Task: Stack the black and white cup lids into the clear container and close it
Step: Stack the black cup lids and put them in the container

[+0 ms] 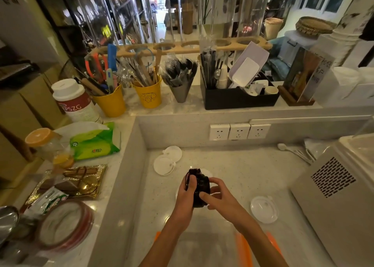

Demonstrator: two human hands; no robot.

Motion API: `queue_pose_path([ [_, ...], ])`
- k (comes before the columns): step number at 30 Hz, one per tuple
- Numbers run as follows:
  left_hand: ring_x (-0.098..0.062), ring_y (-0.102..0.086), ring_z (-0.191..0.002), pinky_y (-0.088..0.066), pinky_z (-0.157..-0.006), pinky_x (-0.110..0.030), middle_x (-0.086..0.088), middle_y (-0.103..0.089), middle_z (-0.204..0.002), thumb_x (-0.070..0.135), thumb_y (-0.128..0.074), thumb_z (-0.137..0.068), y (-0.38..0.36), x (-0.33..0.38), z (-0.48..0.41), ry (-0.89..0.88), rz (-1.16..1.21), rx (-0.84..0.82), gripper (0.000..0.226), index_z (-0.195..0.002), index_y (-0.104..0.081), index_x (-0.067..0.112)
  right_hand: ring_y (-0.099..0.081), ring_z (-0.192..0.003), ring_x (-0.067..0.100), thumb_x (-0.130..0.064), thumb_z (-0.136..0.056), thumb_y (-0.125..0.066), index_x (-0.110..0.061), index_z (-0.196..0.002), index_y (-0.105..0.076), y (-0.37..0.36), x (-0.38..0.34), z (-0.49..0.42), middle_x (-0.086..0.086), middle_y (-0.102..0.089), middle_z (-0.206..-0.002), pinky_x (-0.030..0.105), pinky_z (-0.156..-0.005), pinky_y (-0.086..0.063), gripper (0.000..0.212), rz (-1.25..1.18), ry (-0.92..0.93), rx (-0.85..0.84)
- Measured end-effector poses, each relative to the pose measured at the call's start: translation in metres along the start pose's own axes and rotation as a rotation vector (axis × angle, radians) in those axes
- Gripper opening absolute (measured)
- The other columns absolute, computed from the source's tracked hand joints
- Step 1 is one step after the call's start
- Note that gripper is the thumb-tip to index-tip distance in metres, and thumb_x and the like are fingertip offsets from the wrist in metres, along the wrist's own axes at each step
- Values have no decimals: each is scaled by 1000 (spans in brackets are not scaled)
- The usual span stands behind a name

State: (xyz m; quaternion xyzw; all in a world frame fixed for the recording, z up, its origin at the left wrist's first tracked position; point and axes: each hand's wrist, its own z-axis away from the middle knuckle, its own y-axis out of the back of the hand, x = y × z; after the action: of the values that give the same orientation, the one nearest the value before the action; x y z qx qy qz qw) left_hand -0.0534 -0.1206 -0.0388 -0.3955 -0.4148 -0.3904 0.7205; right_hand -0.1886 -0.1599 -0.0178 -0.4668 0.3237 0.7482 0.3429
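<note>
A stack of black cup lids [199,183] is held above the counter between both hands. My left hand [187,196] grips its left side. My right hand [217,196] curls round its right side, thumb across the front. Two white lids [167,160] lie overlapping at the back left of the counter, and another white lid [264,209] lies to the right. A further white lid [206,172] peeks out behind the black stack. The clear container [204,248] with orange clips [243,250] sits at the bottom edge beneath my forearms, blurred.
A white machine [340,187] stands at the right. White plastic spoons [293,151] lie near the wall sockets [238,131]. The raised ledge on the left holds a green tissue pack [94,143], a gold tray [68,181] and a tape roll [64,226].
</note>
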Motion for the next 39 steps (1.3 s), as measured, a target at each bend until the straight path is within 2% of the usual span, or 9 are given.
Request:
queue_pose_path([
  [5,-11,-74,-105,-61,-74,-28,10,-71,-122,74,-73,-66,2,2,4,-3,-74,-35,79,-134,-57,38,-67,-99,13,-63,-82,-64,-38,-129,-43,-2,-3,-1,-4,-63,-110,23,-77,-58,57,1,-38,-5],
  [8,-7,-72,-106,-61,-75,-26,18,-73,-119,59,-77,-71,6,6,10,6,-112,-119,57,-125,-61,52,-67,-96,10,-80,-67,-62,-39,-123,-44,0,-5,2,-5,-64,-107,19,-71,-57,72,40,-46,-24],
  [10,-13,-72,-109,-62,-81,-34,16,-73,-120,53,-78,-75,12,13,13,24,-121,-172,56,-128,-61,49,-68,-95,7,-80,-64,-62,-37,-122,-44,9,-5,5,-8,-66,-107,19,-73,-58,74,107,-38,-82],
  [13,-36,-65,-120,-49,-104,-62,-12,-69,-129,45,-79,-80,31,22,17,112,45,-254,65,-138,-59,22,-67,-100,3,-65,-76,-68,-39,-127,-49,26,-8,7,-9,-63,-120,25,-84,-60,61,79,-7,-139],
  [15,-44,-61,-123,-44,-104,-69,-20,-65,-132,45,-72,-89,44,30,22,191,113,-329,56,-136,-60,17,-64,-109,7,-55,-79,-74,-45,-136,-43,28,-11,9,-12,-55,-128,25,-86,-59,65,57,26,-158],
  [21,-39,-66,-120,-62,-82,-49,-11,-70,-131,77,-46,-88,60,44,39,335,-91,-404,66,-129,-66,30,-67,-114,22,-32,-77,-84,-36,-129,-59,-8,-5,22,-2,-68,-125,44,-89,-59,58,-246,17,-310],
  [25,-33,-70,-114,-60,-92,-54,-7,-68,-133,52,-74,-85,73,26,63,171,-83,-245,59,-136,-59,25,-72,-104,28,-35,-64,-90,-20,-130,-56,-32,12,33,9,-71,-120,42,-81,-61,76,-471,-113,-136],
  [33,-33,-77,-85,-60,-66,-29,-10,-78,-113,52,-72,-87,92,4,99,212,-271,-269,55,-133,-58,26,-70,-108,18,-52,-73,-82,-45,-131,-52,-27,28,59,1,-69,-122,35,-83,-61,65,-206,-195,-332],
  [39,-29,-73,-108,-61,-89,-38,-7,-73,-125,44,-73,-89,84,-8,109,211,-144,-216,54,-135,-56,22,-68,-112,33,-30,-77,-85,-28,-134,-53,-31,47,63,11,-71,-122,45,-87,-58,65,-501,-289,-349],
])
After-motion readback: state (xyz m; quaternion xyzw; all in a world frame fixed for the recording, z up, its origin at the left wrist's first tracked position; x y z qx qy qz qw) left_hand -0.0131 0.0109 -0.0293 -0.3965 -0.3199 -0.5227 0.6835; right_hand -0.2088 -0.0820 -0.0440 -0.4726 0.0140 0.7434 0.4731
